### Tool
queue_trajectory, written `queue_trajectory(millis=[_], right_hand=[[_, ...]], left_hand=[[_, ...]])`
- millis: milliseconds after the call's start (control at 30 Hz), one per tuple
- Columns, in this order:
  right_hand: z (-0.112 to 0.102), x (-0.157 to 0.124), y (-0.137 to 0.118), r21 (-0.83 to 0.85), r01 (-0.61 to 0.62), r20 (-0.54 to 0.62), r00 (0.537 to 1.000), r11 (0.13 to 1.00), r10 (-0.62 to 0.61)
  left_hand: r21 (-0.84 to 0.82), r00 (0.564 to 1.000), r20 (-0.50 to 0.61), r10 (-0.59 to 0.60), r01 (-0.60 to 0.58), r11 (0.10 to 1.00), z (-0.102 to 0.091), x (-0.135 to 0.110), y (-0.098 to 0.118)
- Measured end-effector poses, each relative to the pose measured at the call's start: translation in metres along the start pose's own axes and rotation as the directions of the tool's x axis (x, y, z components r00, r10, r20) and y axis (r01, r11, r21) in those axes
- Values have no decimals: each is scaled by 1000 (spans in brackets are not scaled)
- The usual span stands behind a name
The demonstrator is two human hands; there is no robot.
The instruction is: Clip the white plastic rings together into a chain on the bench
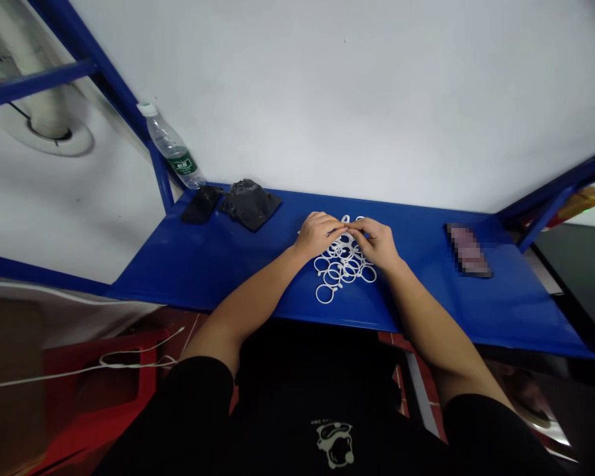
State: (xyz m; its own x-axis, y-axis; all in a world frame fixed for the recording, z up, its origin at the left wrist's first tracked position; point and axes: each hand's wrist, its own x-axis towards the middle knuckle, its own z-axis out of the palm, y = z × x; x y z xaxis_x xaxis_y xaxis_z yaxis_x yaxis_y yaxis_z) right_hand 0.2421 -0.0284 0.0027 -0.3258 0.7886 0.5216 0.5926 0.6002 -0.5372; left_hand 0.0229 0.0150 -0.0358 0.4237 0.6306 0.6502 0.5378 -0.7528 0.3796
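Over the blue table, my left hand (pixel 320 235) and my right hand (pixel 375 241) meet fingertip to fingertip. Both are closed in a pinch on what looks like a white plastic curtain ring (pixel 346 218), which shows just beyond the fingers. The fingers partly hide it. Beneath and in front of my hands lies a loose pile of white curtain rings (pixel 348 268), several of them overlapping, each with a small tab. One ring (pixel 324 293) lies at the near edge of the pile.
A plastic bottle (pixel 176 149) leans at the table's back left corner. Beside it are a flat black object (pixel 201 205) and a crumpled black pouch (pixel 250 203). A phone-like object, blurred out (pixel 469 251), lies on the right. The blue table (pixel 218 254) meets a white wall (pixel 337 99).
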Motion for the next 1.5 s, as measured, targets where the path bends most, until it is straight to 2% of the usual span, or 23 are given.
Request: queue_trajectory(millis=[100, 233, 467, 633, 733, 800, 900, 967, 1133, 1300, 1400, 1500], right_hand=[[0, 0, -2, -18, -5, 18, 1000, 1000, 5], [8, 2, 1, 26, -75, 40, 996, 997, 74], [18, 4, 9, 195, -146, 31, 989, 970, 142], [29, 4, 22, 442, -227, 85, 974, 868, 212], [33, 5, 24, 544, -231, 117, 973, 807, 199], [30, 5, 23, 501, -198, 117, 980, 843, 161], [18, 5, 20, 247, -144, 114, 986, 958, 119], [8, 4, 21, 106, -105, 106, 990, 989, 93], [-10, 5, 39, -145, -157, 29, 986, 977, 163], [-15, 6, 59, -275, -146, 168, 966, 950, 196], [-11, 5, 63, -320, -143, 247, 942, 937, 228], [-8, 4, 63, -347, -148, 274, 928, 926, 251]], left_hand=[[9, 1000, -1, -1, 1, 1000, -1, -1, 1], [42, 1000, -17, -13, 14, 999, -5, -1, -2], [66, 997, 82, -5, 0, 998, -4, -3, -7], [67, 995, 97, -34, 27, 997, -1, -4, -9], [64, 994, 79, -71, 66, 996, -1, -3, -12], [54, 993, 74, -88, 84, 995, -1, -1, -13], [40, 994, 73, -78, 76, 996, 1, 1, -12], [41, 995, 71, -66, 64, 997, 1, 1, -12], [55, 994, 68, -84, 80, 995, -3, -1, -16], [43, 990, 131, -61, 56, 997, -3, -2, -17], [4, 986, 164, -12, 11, 1000, -2, -3, -15], [-23, 983, 186, 4, 0, 1000, 0, -3, -15]])
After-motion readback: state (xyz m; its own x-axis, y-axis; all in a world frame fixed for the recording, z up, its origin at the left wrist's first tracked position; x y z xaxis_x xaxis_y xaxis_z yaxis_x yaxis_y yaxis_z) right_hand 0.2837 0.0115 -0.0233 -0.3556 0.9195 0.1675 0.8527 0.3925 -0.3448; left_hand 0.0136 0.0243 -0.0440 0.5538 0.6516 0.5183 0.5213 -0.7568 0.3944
